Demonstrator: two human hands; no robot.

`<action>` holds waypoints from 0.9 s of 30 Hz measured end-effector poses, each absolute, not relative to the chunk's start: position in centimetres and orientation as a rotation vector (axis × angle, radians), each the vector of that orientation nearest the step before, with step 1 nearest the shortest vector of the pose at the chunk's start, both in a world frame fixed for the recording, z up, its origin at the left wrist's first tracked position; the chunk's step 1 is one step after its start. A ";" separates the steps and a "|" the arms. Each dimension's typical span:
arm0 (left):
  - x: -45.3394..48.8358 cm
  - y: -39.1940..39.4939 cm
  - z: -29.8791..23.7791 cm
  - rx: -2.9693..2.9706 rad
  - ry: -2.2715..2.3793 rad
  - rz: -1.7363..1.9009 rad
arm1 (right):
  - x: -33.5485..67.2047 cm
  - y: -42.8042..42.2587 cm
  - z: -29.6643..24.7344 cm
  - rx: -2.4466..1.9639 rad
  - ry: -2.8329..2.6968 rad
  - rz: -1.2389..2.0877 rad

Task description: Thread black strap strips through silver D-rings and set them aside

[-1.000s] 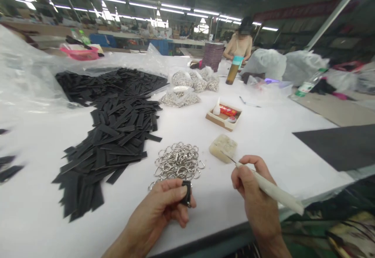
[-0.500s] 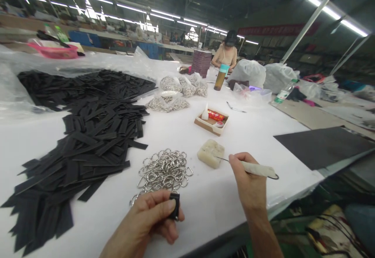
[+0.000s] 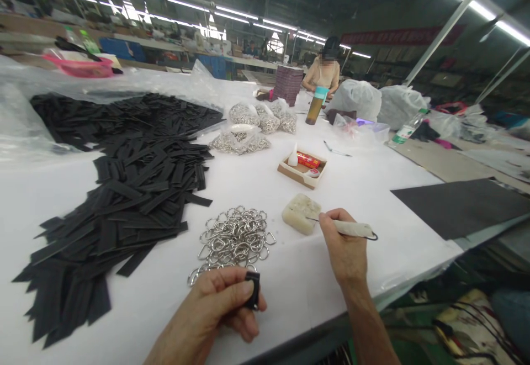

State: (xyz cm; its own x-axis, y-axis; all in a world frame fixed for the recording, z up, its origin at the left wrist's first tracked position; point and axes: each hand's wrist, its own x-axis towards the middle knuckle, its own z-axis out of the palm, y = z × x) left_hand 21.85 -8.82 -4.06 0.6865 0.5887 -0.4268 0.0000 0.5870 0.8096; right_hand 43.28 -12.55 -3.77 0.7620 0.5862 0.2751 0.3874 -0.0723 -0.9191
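Between the thumb and fingers of my left hand [image 3: 221, 304] is a short folded black strip [image 3: 253, 290], pinched upright. Just beyond it lies a loose heap of silver D-rings [image 3: 238, 235]. My right hand [image 3: 343, 246] grips an awl [image 3: 353, 228] by its pale handle, which has a dark loop at the end. The awl's thin metal shaft points left, and its tip meets the right side of a yellowish waxy block [image 3: 296, 216]. Left of the rings spreads a big pile of flat black strips [image 3: 136, 199].
Behind the block stands a small open box [image 3: 296, 177] with a red tube and a white bottle. Bags of rings [image 3: 240, 139], a pen [image 3: 336, 148] and a tea-coloured bottle [image 3: 315, 108] are farther back. A black sheet [image 3: 459, 205] lies right. Another person [image 3: 325, 72] sits across the table.
My right hand has moved left with the awl, bringing its tip farther into the waxy block. My left hand keeps its pinch on the strip. The whole view has shifted slightly.
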 end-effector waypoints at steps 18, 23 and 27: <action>21.6 -9.3 -3.6 0.902 0.787 0.520 | 40.6 -15.5 -1.7 -1.170 -0.603 0.844; 21.6 -9.7 -3.0 0.937 0.812 0.569 | 37.9 -15.5 -1.8 -1.157 -0.630 0.985; 21.6 -9.9 -2.7 0.968 0.829 0.580 | 37.3 -15.2 -2.2 -1.151 -0.661 1.020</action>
State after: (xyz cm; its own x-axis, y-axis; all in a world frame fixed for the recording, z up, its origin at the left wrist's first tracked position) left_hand 21.59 -9.86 -2.65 0.5667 0.7479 -0.3457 -0.0686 0.4609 0.8848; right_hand 37.29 -15.22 -2.21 0.4186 0.9055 -0.0695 -0.3066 0.0689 -0.9493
